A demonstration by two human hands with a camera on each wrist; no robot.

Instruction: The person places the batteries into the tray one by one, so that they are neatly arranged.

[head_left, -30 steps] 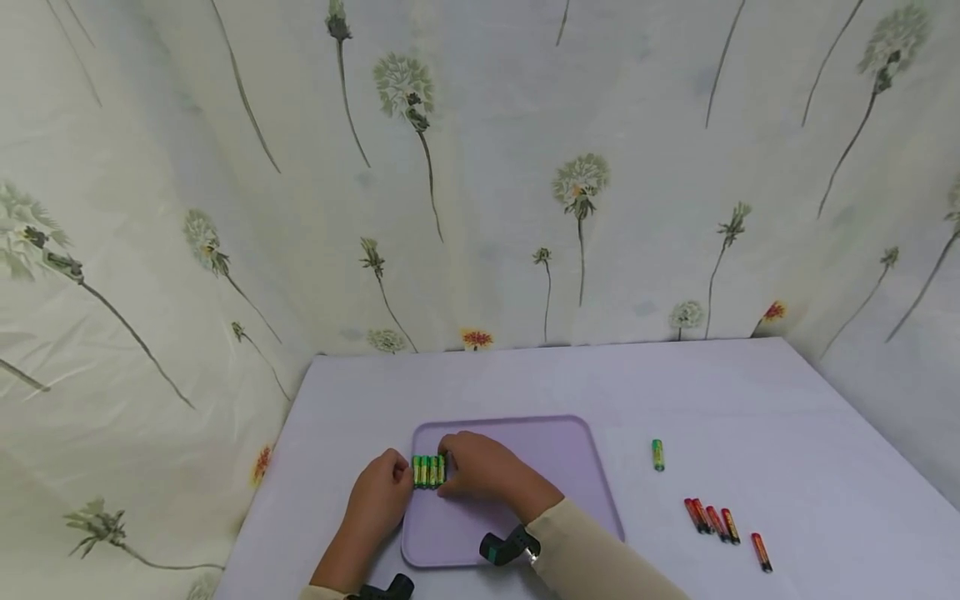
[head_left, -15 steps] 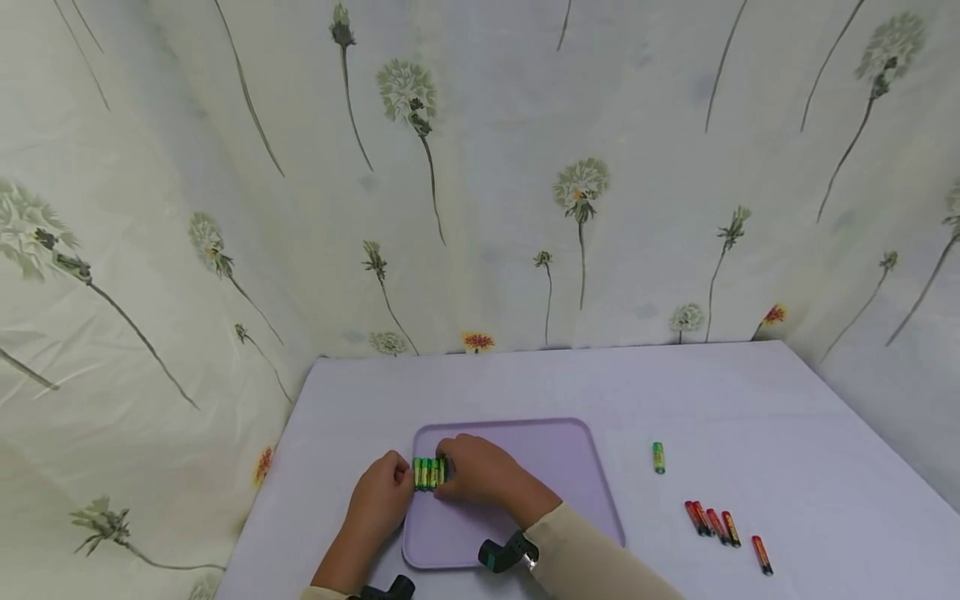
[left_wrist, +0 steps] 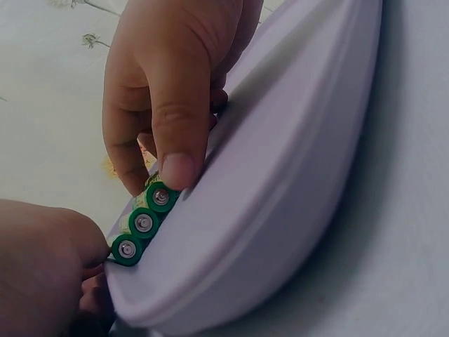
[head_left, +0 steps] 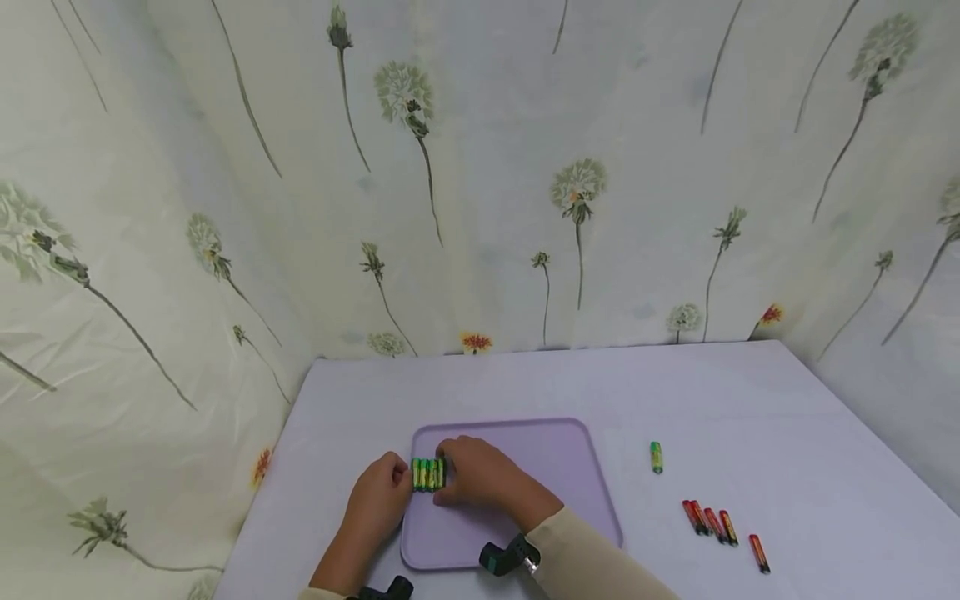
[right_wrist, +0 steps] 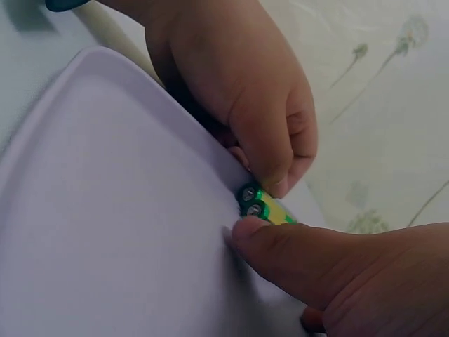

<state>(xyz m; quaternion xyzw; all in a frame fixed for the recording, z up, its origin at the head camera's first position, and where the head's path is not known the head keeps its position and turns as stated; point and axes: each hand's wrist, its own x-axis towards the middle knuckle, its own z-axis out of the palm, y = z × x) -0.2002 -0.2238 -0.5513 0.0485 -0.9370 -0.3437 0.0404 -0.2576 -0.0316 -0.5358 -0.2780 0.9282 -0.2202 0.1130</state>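
A row of several green-and-yellow batteries (head_left: 428, 474) lies side by side at the left edge of the lilac tray (head_left: 525, 550). My right hand (head_left: 480, 471) pinches the right end of the row, thumb on the near end and fingers at the far end. In the left wrist view, that thumb covers part of a battery (left_wrist: 143, 222). On the opposite side, my left hand (head_left: 381, 492) has curled fingers, their tips against the leftmost battery (right_wrist: 250, 193). The right thumb (right_wrist: 263, 235) sits at the battery ends in the right wrist view.
To the right of the tray, one green battery (head_left: 657, 457) lies on the white table (head_left: 360, 392). Nearer, several red-and-black batteries (head_left: 709, 522) form a loose group, with another red battery (head_left: 759, 553) apart. A flowered curtain (head_left: 495, 183) hangs behind the table.
Both hands stay at the battery row almost unmoved. The view shifts very slightly.
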